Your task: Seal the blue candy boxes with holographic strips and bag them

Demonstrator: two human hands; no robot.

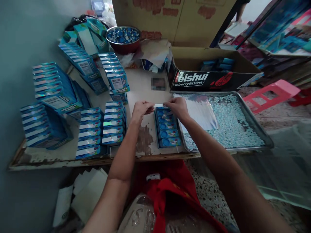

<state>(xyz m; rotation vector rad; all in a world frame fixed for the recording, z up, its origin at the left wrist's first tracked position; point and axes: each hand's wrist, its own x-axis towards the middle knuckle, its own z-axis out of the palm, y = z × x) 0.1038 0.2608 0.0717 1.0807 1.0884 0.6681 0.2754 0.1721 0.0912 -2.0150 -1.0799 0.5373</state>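
Observation:
My left hand (143, 109) is closed in a pinch at the left end of a small white strip (159, 105). At its other end, the fingertips of my right hand (178, 107) are pinched as well. The strip lies over the far end of a tray of small blue candy boxes (169, 133), each with a round recess on its face. Whether the strip is loose or part of a box, I cannot tell. Just right of my right hand, a silvery-white sheet (200, 113) lies on a metal tray (268, 142) of pale blue candies (233, 119).
Several filled boxes (88, 132) stand in rows on the left. Behind are a red bowl (123, 47) of blue-wrapped pieces and a black carton (211, 76) holding blue boxes. A red stool (272, 94) stands right of the table (145, 87). Another person's arm (240, 13) shows at the back.

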